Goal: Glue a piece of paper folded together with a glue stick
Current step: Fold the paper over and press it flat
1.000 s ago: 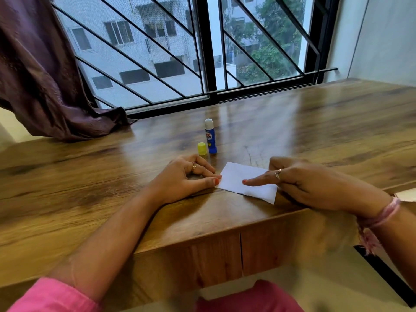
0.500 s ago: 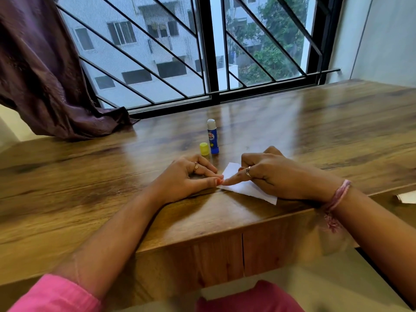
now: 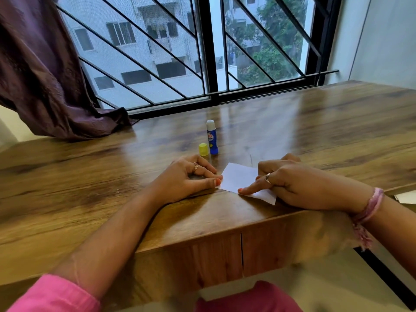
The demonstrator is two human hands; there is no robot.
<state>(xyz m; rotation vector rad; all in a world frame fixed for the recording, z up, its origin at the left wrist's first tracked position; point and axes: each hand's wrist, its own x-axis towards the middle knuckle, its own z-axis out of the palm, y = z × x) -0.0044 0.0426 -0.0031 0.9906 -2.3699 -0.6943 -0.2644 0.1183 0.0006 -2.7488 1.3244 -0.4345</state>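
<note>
A folded white paper (image 3: 238, 179) lies flat on the wooden table (image 3: 90, 181), close to its front edge. My left hand (image 3: 182, 179) rests on the table at the paper's left end, with the thumb tip and fingertips touching that corner. My right hand (image 3: 299, 188) lies over the paper's right part. Its straight index finger presses the near edge and the other fingers are curled. Behind my left hand the blue glue stick (image 3: 212, 138) stands upright and uncapped, with its yellow cap (image 3: 203, 149) beside it.
A purple curtain (image 3: 45, 75) hangs over the table's back left. A window with a black grille (image 3: 202, 52) runs along the far edge. Another pale sheet (image 3: 406, 197) shows at the right border. A drawer front sits below the table's edge.
My right index finger slid left along the paper to my left thumb, then back to the right along the near edge. My left hand stayed in place.
</note>
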